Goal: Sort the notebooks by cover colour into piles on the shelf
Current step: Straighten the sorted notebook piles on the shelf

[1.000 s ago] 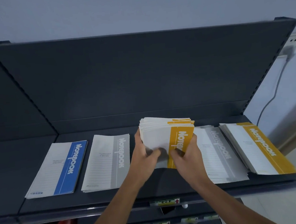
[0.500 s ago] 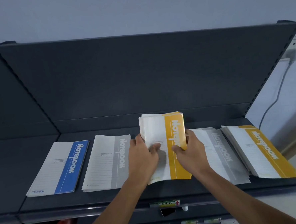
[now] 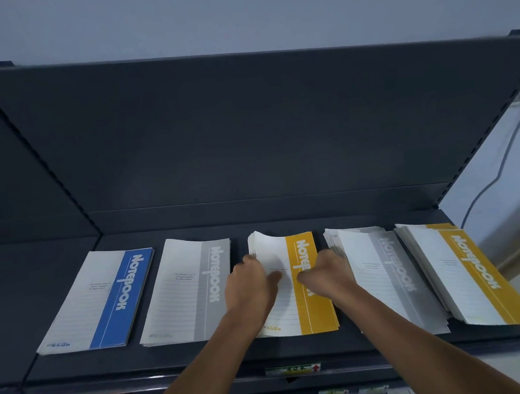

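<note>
yellow-topped stack flat on shelf, centre, just right of grey pile | left hand grips its left edge; right hand grips right edge; thumbs on cover | probably steadying it to peel top notebook for yellow pile at right end

Dark shelf bears five notebook piles in a row.

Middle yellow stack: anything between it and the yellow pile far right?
Yes. The right grey pile lies flat on the shelf between the middle yellow stack and the far-right yellow pile. Nothing visible stands above it. The left hand and right hand grip the stack's sides.
</note>
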